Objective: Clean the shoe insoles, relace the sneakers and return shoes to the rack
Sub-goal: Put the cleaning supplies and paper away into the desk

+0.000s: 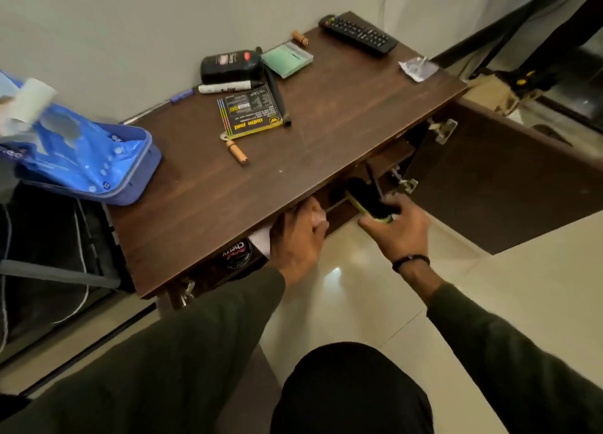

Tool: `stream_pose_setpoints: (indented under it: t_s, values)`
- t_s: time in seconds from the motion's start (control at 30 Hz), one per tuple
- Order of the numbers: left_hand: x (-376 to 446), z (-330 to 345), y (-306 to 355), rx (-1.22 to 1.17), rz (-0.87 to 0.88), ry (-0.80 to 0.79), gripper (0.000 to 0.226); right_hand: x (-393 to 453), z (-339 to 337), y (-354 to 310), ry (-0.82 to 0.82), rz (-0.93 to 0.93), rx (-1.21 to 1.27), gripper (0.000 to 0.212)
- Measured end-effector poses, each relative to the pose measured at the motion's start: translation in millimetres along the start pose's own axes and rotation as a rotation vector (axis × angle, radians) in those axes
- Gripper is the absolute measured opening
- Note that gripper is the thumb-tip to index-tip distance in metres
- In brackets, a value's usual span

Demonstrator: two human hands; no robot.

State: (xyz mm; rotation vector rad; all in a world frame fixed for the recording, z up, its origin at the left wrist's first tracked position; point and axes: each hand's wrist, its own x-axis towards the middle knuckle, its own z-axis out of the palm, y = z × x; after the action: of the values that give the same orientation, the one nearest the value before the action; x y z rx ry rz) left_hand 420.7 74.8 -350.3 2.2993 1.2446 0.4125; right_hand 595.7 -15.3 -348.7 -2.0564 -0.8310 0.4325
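**Shoe going into the rack under the surface**

The right hand (394,228) grips a dark shoe (368,198) with a yellow-green sole edge by its near end, fingers curled round it, toe pointing into the open cabinet below the surface (326,133). The left hand (297,238) sits just beside it to the left, at the front lip of the surface, fingers curled over something pale; whether it grips that or only rests there I cannot tell. The two hands are near each other but apart.

Beyond the hands, on the surface, lie a polish bottle (231,65), a marker (228,87), a small box (249,113) and a remote (357,35). Below the left hand a polish tin (236,254) shows inside the cabinet. The cabinet door (509,185) stands open to the right of the right hand.

Judging by its look, the shoe should be light, with a firm sole and a softer upper that gives under pressure. Holding it at the heel or along the sole edge seems surest; pinching the upper alone could let it twist. The sole rim may be smooth, so a full wrap beats a fingertip hold. This looks like the last step of the task.
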Motion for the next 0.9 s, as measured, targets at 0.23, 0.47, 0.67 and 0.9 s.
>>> stream_pose_setpoints:
  t_s: [0.23,0.47,0.67,0.9]
  values:
    - [50,26,-11,-0.148,-0.142,-0.070,0.020,96,55,-18,-0.262,-0.189,-0.290,0.044]
    - [42,19,4,0.092,-0.239,-0.075,0.039,117,58,-28,-0.432,-0.240,-0.601,0.066]
    - [14,-12,24,0.221,0.083,-0.338,0.076,89,23,-18,-0.207,-0.128,-0.241,0.032]
    - [14,-93,75,0.210,0.495,-0.435,0.023,65,-45,-27,0.317,-0.113,-0.032,0.022]
